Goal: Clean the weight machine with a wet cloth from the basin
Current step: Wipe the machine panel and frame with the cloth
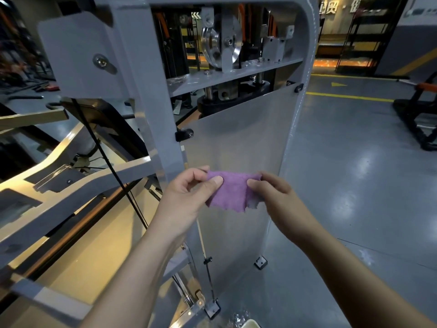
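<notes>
A small purple cloth [233, 191] is stretched between both hands in front of the weight machine's frosted panel [238, 138]. My left hand [186, 192] pinches its left top corner between thumb and fingers. My right hand [274, 195] pinches the right edge the same way. The cloth hangs a short way off the panel, not plainly touching it. The machine's grey frame [151, 95] rises on the left, with a pulley wheel [218, 46] up top. Only a pale rim of the basin [250, 324] shows at the bottom edge, with wet splashes beside it.
A black cable [106, 157] runs diagonally down past the frame on the left, across angled grey machine arms [78, 183]. Another black and orange machine [418, 110] stands at the right. Grey glossy floor with yellow lines [347, 97] spreads right of the panel.
</notes>
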A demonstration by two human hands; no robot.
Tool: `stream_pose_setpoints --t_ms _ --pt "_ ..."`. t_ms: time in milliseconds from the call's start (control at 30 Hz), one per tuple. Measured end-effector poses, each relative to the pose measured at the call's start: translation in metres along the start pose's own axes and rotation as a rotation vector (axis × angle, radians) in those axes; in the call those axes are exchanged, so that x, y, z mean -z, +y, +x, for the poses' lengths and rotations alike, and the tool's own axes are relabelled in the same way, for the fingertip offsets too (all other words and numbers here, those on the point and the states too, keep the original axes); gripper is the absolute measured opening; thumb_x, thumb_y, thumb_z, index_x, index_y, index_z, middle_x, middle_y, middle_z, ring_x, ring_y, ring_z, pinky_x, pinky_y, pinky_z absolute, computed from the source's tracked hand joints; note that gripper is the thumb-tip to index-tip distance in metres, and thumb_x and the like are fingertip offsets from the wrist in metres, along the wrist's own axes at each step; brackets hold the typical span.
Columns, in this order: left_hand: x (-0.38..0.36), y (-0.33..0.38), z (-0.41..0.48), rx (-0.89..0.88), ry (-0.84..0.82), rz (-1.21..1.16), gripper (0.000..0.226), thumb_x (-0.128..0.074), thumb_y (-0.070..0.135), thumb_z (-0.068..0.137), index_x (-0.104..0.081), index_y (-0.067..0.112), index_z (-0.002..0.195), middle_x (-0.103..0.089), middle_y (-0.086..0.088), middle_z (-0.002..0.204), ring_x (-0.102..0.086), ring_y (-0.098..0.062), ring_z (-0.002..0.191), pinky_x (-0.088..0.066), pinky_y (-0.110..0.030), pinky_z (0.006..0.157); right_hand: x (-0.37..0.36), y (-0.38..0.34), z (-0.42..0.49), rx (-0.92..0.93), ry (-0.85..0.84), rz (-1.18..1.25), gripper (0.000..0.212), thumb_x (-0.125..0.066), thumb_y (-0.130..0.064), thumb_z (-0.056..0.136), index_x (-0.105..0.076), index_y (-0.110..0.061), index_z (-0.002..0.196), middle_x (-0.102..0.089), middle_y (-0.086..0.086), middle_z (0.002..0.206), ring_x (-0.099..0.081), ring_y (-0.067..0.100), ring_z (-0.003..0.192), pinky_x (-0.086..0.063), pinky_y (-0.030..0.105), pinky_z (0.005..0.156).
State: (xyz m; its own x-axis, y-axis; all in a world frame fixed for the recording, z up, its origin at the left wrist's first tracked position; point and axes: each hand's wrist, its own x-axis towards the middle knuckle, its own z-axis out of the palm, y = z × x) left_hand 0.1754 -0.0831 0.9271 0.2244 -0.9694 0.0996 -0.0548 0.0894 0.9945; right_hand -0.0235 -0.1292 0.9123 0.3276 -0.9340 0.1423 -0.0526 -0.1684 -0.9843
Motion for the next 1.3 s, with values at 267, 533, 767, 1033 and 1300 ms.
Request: stream_pose_setpoints --t_ms 267,533,767,1033,1300 --pt "-0.014 0.005 0.014 0.064 0.063 -0.050 0.043 -0.088 0.035 0.077 -0.056 0.025 0.105 -0.066 0.002 0.082 -0.068 -0.018 0.076 -0.055 -0.041 0.074 0.002 -0.006 0.009 -0.048 -0.032 0.270 0.049 -0.073 -0.037 0.080 -0.058 0.006 0.099 -0.051 0.014 0.085 -0.043 0.028 0.079 -0.034 0.043 0.071" --pt "-0.023 0.022 0.011 -0.067 -0.006 0.268 0.013 -0.074 0.029 0.092 -0.069 0.028 0.104 -0.073 0.011 0.097 -0.066 0.000 0.085 -0.045 -0.006 0.072 -0.006 -0.016 0.025 -0.060 0.007 0.521 0.008 -0.070 -0.010 0.094 -0.064 -0.015 0.099 -0.065 0.024 0.101 -0.061 0.031 0.087 -0.052 0.037 0.073" --pt "-0.016 0.043 0.025 -0.070 -0.011 0.088 0.016 -0.068 0.008 0.096 -0.073 0.019 0.107 -0.077 -0.001 0.098 -0.074 -0.021 0.093 -0.060 -0.035 0.092 -0.015 -0.038 0.043 0.006 0.085 0.374 0.025 -0.068 -0.020 0.082 -0.061 -0.007 0.102 -0.070 0.032 0.107 -0.066 0.032 0.088 -0.049 0.054 0.082" --pt "-0.005 0.058 0.027 -0.066 -0.072 -0.012 0.019 -0.070 0.009 0.096 -0.072 0.014 0.114 -0.077 -0.008 0.105 -0.072 -0.028 0.103 -0.057 -0.043 0.099 -0.030 -0.052 0.053 0.080 -0.056 0.389 0.030 -0.068 -0.020 0.087 -0.068 -0.002 0.111 -0.075 0.019 0.094 -0.070 0.031 0.087 -0.055 0.049 0.083" --pt "0.018 0.097 0.032 -0.125 0.029 -0.161 0.020 -0.071 0.000 0.090 -0.076 0.005 0.109 -0.078 -0.017 0.099 -0.074 -0.024 0.088 -0.062 -0.030 0.081 -0.039 -0.084 0.069 0.049 -0.234 0.577 0.042 -0.064 -0.017 0.092 -0.055 0.012 0.121 -0.059 0.041 0.124 -0.061 0.039 0.110 -0.045 0.059 0.108"
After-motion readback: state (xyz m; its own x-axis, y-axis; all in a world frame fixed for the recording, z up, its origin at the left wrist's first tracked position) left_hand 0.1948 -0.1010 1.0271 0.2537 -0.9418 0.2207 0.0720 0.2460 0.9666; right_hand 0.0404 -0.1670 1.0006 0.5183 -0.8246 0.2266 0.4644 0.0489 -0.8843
